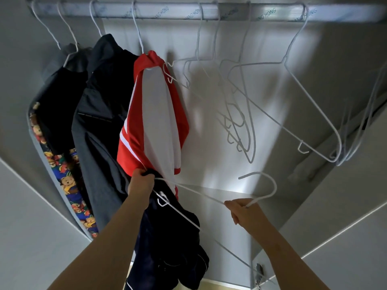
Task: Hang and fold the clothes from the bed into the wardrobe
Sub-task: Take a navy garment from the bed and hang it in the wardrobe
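Note:
I look up into the wardrobe. My left hand [140, 183] grips a dark navy garment [169, 239] together with one end of a white wire hanger [201, 193]. My right hand [244, 210] pinches the same hanger at its neck, just below the hook, which curves up to the right. The navy garment hangs down from the hanger's left part, below my left hand. Above runs the wardrobe rail [188, 11]. A red and white shirt [155, 114] hangs on the rail right above my left hand.
Left of the red shirt hang a dark jacket [98, 114], a black top [60, 105] and a teddy-bear print cloth [67, 181]. Several empty white hangers [278, 105] dangle on the rail's right half. Grey wardrobe walls close in on both sides.

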Available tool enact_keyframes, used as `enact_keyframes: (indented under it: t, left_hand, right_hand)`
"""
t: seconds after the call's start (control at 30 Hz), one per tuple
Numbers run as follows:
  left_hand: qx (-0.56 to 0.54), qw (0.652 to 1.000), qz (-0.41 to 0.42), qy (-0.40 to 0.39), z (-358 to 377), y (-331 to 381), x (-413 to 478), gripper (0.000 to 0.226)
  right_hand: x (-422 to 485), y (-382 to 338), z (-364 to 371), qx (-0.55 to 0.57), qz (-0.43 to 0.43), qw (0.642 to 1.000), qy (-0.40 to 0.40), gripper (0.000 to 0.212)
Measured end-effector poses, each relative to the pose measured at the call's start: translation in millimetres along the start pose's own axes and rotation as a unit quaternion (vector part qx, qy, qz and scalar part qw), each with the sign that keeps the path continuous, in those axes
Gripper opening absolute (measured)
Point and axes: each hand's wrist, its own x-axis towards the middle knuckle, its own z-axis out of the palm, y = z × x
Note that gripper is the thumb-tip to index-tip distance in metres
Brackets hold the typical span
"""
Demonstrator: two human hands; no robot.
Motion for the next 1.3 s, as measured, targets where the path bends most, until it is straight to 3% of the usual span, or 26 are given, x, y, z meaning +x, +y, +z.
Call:
enact_keyframes:
  t: [0.17,0.33,0.43,0.5,0.6,0.67,0.77,0.87,0.97,1.03,1.13,1.23,1.3]
  left_hand:
    - [0.185,0.954,0.210,-0.105,15.7,3.9,-38.0,0.011]
    - [0.111,0.932,0.280,-0.203,27.6,22.6,-75.0,0.016]
    - [0.104,0.892,0.327,-0.294,22.8,33.0,-80.3,0.016]
    - [0.186,0.842,0.407,-0.301,15.3,36.5,-76.7,0.020]
    - [0.348,0.698,0.608,-0.148,13.9,34.4,-65.7,0.025]
    - [0.400,0.670,0.604,-0.162,16.4,37.1,-65.8,0.033]
    - [0.366,0.685,0.587,-0.230,21.3,37.1,-63.8,0.040]
    - [0.308,0.713,0.576,-0.254,21.5,34.7,-65.2,0.039]
    - [0.270,0.752,0.554,-0.235,19.4,33.1,-69.9,0.039]
    - [0.251,0.777,0.535,-0.215,16.7,36.2,-71.2,0.040]
    - [0.227,0.792,0.536,-0.182,12.8,42.8,-72.2,0.039]
    - [0.216,0.791,0.548,-0.166,8.1,49.9,-77.5,0.038]
    - [0.202,0.786,0.559,-0.170,4.7,53.7,-82.9,0.041]
  right_hand:
    - [6.8,-7.9,15.1,-0.010,0.002,0.999,-0.031,0.054]
    - [14.0,-15.9,24.5,0.049,0.003,0.999,-0.004,0.050]
    - [17.2,-20.5,19.3,0.069,-0.003,0.998,0.010,0.056]
    - [19.3,-23.8,13.6,0.061,-0.026,0.998,0.022,0.054]
    - [17.3,-23.4,8.3,0.070,-0.046,0.996,0.040,0.048]
    - [14.0,-19.2,5.6,0.078,-0.052,0.995,0.045,0.049]
    - [10.4,-18.2,-0.5,0.064,-0.060,0.994,0.072,0.051]
    - [9.5,-23.7,-3.7,0.072,-0.104,0.975,0.180,0.037]
    - [4.7,-26.7,-0.8,0.014,-0.212,0.910,0.355,0.030]
    - [0.6,-22.1,2.4,-0.017,-0.258,0.875,0.409,0.033]
    - [-4.0,-3.8,11.0,-0.021,-0.250,0.912,0.326,0.031]
    - [-7.0,10.8,25.2,-0.031,-0.167,0.977,0.129,0.020]
    - [-6.2,12.4,31.5,-0.037,-0.152,0.986,0.052,0.007]
